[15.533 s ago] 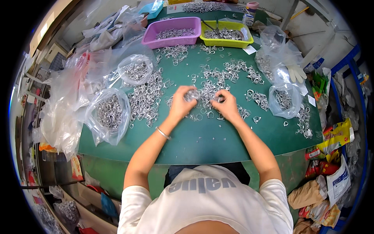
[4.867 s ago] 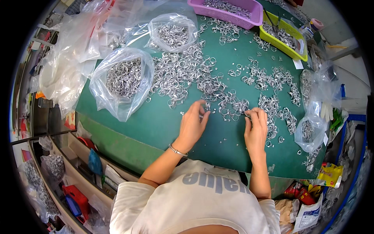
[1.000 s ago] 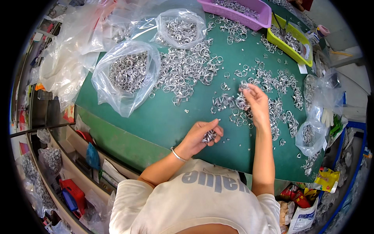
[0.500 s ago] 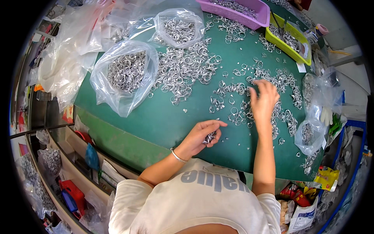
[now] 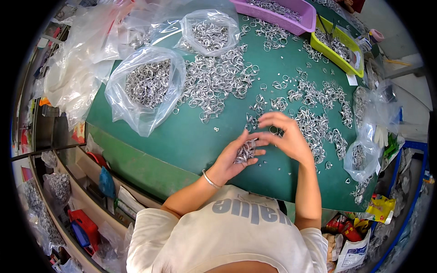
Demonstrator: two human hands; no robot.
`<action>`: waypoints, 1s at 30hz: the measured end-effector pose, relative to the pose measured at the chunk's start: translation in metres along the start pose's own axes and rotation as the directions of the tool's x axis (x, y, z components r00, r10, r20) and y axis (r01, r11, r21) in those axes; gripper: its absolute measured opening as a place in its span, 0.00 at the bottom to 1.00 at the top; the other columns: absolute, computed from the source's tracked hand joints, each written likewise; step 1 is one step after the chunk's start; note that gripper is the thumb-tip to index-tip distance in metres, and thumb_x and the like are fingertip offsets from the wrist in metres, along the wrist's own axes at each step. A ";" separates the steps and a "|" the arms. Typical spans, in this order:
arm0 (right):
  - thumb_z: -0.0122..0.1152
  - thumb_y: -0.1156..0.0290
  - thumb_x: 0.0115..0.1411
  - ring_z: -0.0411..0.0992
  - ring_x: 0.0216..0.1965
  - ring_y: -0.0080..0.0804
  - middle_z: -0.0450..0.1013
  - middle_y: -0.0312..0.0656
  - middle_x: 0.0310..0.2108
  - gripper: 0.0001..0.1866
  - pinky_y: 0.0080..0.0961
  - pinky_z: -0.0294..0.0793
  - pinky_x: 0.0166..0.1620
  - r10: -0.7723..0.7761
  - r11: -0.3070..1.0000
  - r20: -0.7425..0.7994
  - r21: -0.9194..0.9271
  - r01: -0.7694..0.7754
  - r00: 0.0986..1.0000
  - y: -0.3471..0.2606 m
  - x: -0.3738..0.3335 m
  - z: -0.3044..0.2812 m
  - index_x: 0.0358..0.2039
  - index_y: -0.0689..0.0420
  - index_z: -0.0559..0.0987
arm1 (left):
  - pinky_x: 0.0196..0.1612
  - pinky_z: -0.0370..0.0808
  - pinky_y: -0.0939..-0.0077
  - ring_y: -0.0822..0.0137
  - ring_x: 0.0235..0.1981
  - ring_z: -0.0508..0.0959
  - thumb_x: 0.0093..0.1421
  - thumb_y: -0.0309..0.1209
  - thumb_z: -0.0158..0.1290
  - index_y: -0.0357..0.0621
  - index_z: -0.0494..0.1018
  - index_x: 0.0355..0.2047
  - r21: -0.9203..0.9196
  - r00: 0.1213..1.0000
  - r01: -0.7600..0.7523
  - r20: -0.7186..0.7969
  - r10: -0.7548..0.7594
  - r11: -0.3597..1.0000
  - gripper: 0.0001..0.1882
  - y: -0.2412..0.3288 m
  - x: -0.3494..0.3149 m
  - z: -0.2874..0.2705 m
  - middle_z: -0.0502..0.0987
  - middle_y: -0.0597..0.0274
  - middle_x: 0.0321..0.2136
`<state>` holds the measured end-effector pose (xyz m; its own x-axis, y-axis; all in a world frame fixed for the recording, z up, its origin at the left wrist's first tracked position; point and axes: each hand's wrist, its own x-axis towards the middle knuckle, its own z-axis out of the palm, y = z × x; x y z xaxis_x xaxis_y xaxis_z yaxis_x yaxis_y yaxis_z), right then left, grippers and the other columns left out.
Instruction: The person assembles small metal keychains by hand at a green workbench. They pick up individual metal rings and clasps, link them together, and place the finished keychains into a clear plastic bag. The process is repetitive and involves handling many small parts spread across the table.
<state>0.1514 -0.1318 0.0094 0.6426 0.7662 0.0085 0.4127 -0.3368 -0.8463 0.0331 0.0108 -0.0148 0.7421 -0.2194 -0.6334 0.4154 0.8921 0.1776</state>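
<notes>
A small heap of silver metal rings [image 5: 246, 152] lies in the palm of my left hand [image 5: 224, 163], its fingers loosely cupped around them. My right hand [image 5: 291, 140] is beside it, thumb and fingers apart and slightly blurred, with the fingertips close to the left hand's fingers. Nothing shows in the right hand. Under and just beyond it, more loose rings [image 5: 312, 123] are scattered over the green tabletop [image 5: 182, 136] on the right. A larger spread of rings [image 5: 216, 79] covers the middle of the table.
Two clear plastic bags, a large one [image 5: 119, 107] and a smaller one [image 5: 185, 29], hold rings at the left and back. A purple basket [image 5: 307, 22] and a yellow-green basket [image 5: 339, 57] stand far right. Another bag [image 5: 359, 168] lies at the right edge. Drawers [image 5: 86, 173] are below left.
My right hand has come back from the scattered rings toward my left hand. My left hand has opened from a closed curl, showing more of the rings in its palm.
</notes>
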 end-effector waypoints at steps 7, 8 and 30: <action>0.63 0.77 0.49 0.66 0.48 0.40 0.71 0.42 0.44 0.07 0.33 0.65 0.48 -0.307 0.841 -0.254 -0.523 0.137 0.917 0.037 0.044 0.027 0.30 0.59 0.78 | 0.24 0.69 0.84 0.72 0.28 0.74 0.61 0.32 0.51 0.38 0.76 0.39 0.245 0.983 -0.070 0.181 0.026 0.967 0.11 -0.015 0.008 -0.033 0.76 0.61 0.32; 0.63 0.76 0.48 0.67 0.47 0.39 0.72 0.42 0.43 0.07 0.32 0.65 0.48 -0.258 0.912 -0.291 -0.389 0.133 0.921 0.038 0.042 0.023 0.30 0.59 0.78 | 0.24 0.69 0.83 0.71 0.27 0.74 0.61 0.31 0.51 0.37 0.76 0.38 0.255 0.990 -0.085 0.130 0.052 0.963 0.10 -0.013 0.004 -0.028 0.76 0.61 0.31; 0.64 0.78 0.47 0.69 0.42 0.29 0.73 0.39 0.39 0.09 0.28 0.67 0.46 0.173 0.919 -0.090 0.373 -0.127 0.981 0.011 0.000 0.000 0.32 0.59 0.79 | 0.37 0.78 0.76 0.60 0.44 0.75 0.63 0.35 0.48 0.40 0.70 0.48 -0.066 0.944 -0.048 0.323 0.067 0.997 0.16 -0.015 0.012 -0.047 0.75 0.56 0.38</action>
<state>0.1553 -0.1355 -0.0001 0.7597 0.6441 -0.0898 0.0564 -0.2027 -0.9776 0.0111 0.0133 -0.0607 0.8985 -0.2748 -0.3424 0.3433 0.9259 0.1576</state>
